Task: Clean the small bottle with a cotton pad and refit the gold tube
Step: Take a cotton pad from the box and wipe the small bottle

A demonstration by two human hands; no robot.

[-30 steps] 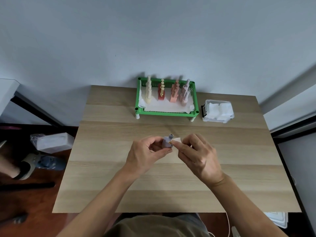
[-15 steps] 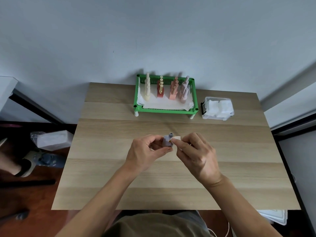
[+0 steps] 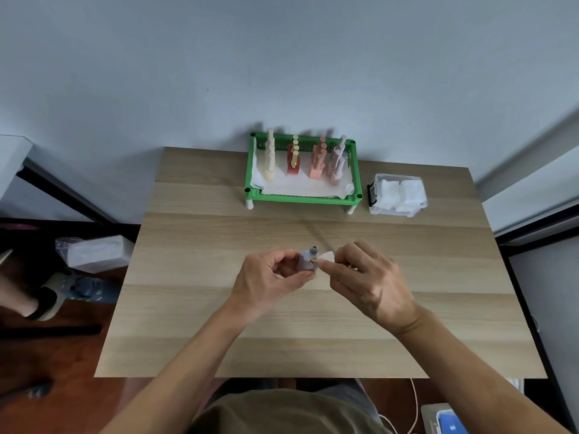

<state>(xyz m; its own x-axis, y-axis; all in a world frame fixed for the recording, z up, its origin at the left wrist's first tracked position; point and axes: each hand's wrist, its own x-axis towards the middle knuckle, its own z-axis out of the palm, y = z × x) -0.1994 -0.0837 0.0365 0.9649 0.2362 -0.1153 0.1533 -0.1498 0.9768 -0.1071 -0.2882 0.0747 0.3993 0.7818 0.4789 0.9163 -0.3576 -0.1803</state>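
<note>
Wooden table (image 3: 219, 308) against grey wall (image 3: 282, 57) (dark reddish floor (image 3: 62, 386) below)

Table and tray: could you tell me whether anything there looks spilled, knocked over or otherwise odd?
Nothing stands out. The bottles stand upright in rows in the green tray, the pad box sits beside it, and no spill shows on the table. The white liner under the bottles is a little rumpled.

Upright lilac bottle (image 3: 307, 260), pad (image 3: 326, 256) alongside

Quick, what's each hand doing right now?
Left hand: grips the small bottle.
Right hand: pinches a cotton pad against the bottle.
</note>
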